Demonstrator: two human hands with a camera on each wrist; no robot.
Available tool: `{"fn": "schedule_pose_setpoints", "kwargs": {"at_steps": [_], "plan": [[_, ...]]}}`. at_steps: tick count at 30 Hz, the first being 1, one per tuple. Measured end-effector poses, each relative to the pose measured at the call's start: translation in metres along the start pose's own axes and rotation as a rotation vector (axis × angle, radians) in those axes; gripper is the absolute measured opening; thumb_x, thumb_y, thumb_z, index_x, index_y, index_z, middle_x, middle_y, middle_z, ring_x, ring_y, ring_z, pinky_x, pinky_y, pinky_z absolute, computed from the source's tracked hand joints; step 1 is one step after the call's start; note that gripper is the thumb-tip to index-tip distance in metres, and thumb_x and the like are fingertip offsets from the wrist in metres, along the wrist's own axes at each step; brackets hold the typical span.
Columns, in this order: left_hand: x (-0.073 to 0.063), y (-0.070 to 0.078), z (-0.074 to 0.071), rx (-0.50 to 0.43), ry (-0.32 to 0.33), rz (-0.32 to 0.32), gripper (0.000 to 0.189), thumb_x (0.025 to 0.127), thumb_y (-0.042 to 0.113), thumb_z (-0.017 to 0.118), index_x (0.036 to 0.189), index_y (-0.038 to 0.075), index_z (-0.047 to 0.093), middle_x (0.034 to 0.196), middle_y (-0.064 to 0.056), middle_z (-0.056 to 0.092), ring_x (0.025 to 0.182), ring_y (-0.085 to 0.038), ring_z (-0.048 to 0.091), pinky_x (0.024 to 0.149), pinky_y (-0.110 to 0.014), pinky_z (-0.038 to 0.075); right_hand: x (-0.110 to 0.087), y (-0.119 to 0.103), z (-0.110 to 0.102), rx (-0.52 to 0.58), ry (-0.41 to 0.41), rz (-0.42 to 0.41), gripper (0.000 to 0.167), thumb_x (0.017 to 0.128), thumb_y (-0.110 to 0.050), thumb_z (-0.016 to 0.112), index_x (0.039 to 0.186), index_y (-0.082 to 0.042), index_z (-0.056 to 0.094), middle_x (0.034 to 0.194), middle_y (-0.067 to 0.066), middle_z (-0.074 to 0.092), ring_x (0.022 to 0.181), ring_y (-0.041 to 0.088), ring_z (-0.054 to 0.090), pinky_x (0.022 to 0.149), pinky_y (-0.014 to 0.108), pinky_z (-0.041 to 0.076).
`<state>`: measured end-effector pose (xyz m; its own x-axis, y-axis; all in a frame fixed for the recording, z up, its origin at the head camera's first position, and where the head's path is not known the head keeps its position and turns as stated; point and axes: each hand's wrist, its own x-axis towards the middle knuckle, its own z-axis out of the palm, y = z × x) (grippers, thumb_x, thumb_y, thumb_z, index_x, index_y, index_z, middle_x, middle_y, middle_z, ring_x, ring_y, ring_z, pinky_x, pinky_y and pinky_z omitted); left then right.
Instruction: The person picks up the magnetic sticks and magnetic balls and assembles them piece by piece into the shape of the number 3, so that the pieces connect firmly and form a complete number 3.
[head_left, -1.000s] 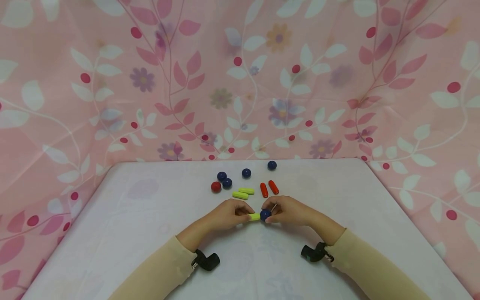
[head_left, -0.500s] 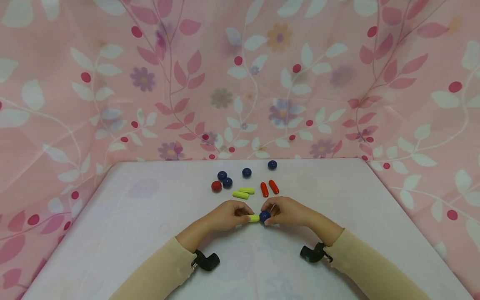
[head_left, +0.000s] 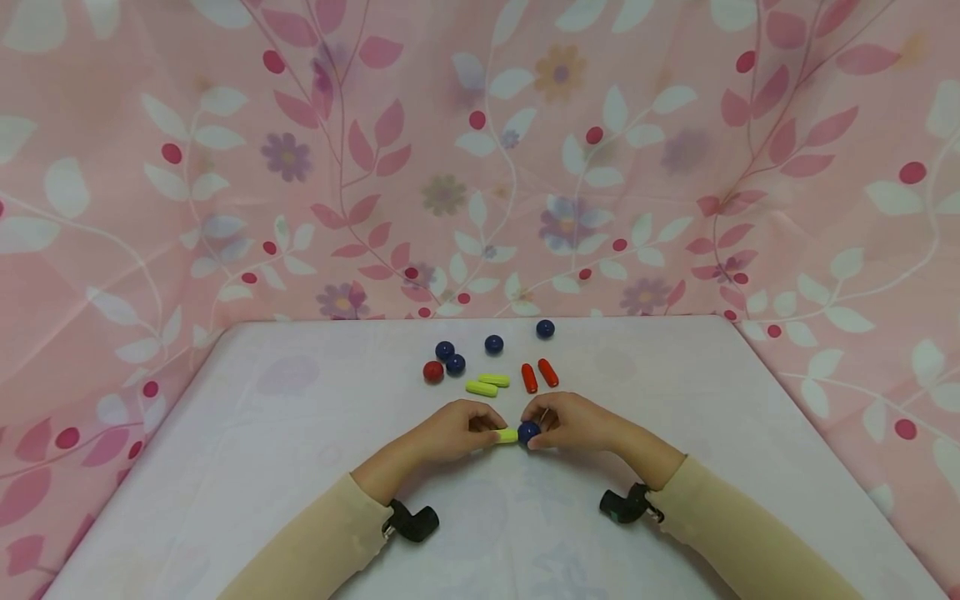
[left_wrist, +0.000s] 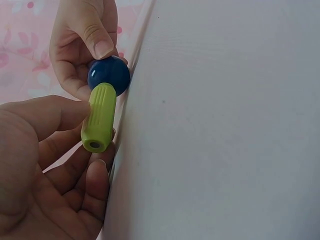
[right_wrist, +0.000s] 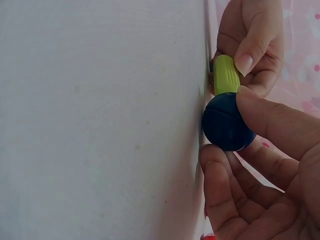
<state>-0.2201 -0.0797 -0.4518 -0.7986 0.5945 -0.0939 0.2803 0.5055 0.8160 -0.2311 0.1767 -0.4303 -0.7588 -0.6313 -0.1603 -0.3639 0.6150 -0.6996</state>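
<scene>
My left hand (head_left: 459,431) pinches a short yellow-green ribbed rod (left_wrist: 99,117) between thumb and fingers; a small dark round spot shows in its near end. My right hand (head_left: 573,423) holds a dark blue ball (right_wrist: 227,122) between thumb and fingers. The rod's far end touches the ball, and the two stand in line between my hands, over the front middle of the table. Just beyond the hands lie two more yellow-green rods (head_left: 482,388) and two red rods (head_left: 529,378).
Several blue balls (head_left: 493,344) and one red ball (head_left: 432,372) sit toward the back of the white-covered table (head_left: 300,417). Behind it hangs a pink curtain (head_left: 480,167) with a leaf pattern. Black wrist cameras (head_left: 414,522) are strapped at both sleeves.
Both hands keep their hold on the rod and ball, which stay touching. The ball and rod have shifted very slightly left in the head view; the loose pieces lie as before.
</scene>
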Motion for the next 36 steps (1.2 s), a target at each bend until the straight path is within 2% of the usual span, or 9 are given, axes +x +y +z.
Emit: {"fn": "schedule_pose_setpoints", "kwargs": {"at_steps": [12, 22, 29, 36], "plan": [[-0.004, -0.001, -0.008, 0.027, 0.027, 0.007, 0.018, 0.097, 0.019, 0.066, 0.113, 0.014, 0.073, 0.095, 0.01, 0.067, 0.091, -0.011, 0.059, 0.086, -0.031, 0.05, 0.002, 0.001, 0.002, -0.005, -0.008, 0.009, 0.029, 0.085, -0.022, 0.082, 0.109, -0.016, 0.069, 0.094, -0.008, 0.065, 0.085, 0.013, 0.061, 0.077, 0.028, 0.052], [-0.009, -0.005, -0.023, 0.036, 0.129, -0.005, 0.017, 0.097, 0.02, 0.067, 0.112, 0.013, 0.072, 0.096, 0.006, 0.066, 0.091, -0.014, 0.06, 0.082, -0.031, 0.052, 0.003, -0.001, 0.002, 0.0, -0.012, 0.029, 0.028, 0.085, -0.021, 0.082, 0.109, -0.016, 0.069, 0.095, -0.007, 0.065, 0.085, 0.014, 0.061, 0.078, 0.028, 0.052], [-0.013, -0.006, -0.034, 0.002, 0.239, -0.049, 0.018, 0.095, 0.017, 0.07, 0.112, 0.012, 0.073, 0.099, 0.005, 0.067, 0.092, -0.015, 0.061, 0.078, -0.032, 0.053, 0.002, -0.001, 0.002, -0.004, -0.013, 0.032, 0.028, 0.085, -0.022, 0.082, 0.109, -0.017, 0.069, 0.096, -0.008, 0.064, 0.086, 0.014, 0.06, 0.078, 0.028, 0.052], [-0.012, -0.017, -0.048, -0.007, 0.443, -0.058, 0.021, 0.094, 0.015, 0.071, 0.114, 0.006, 0.071, 0.1, 0.001, 0.07, 0.096, -0.018, 0.063, 0.085, -0.036, 0.052, 0.001, -0.001, 0.003, -0.004, -0.012, 0.026, 0.028, 0.085, -0.022, 0.082, 0.109, -0.017, 0.069, 0.096, -0.007, 0.064, 0.087, 0.014, 0.06, 0.079, 0.028, 0.052]]}}
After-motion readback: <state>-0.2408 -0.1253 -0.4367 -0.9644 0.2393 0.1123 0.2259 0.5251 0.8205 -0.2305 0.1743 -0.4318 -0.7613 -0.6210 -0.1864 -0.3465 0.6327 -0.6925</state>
